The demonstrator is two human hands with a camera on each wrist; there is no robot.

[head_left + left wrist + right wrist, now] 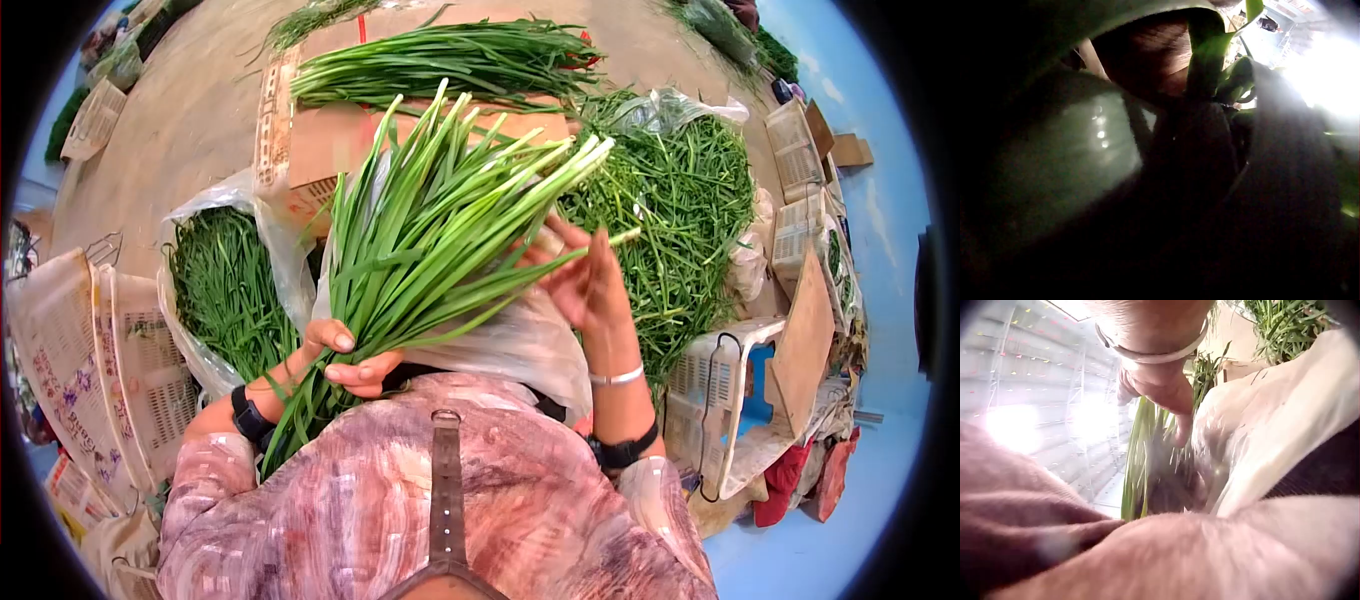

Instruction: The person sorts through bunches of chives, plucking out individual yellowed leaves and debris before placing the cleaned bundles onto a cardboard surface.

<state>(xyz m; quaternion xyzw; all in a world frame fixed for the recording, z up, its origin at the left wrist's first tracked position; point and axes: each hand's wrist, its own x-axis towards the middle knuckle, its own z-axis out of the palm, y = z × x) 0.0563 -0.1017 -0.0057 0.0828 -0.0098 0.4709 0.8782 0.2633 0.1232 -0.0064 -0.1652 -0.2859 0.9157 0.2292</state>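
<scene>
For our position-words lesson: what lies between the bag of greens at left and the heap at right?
In the head view: the bunch of green stalks gripped by the left hand, the right hand, and whitish plastic.

Stalks (440,245) are green, pale-tipped; the shirt (350,490) is mottled pink.
</scene>
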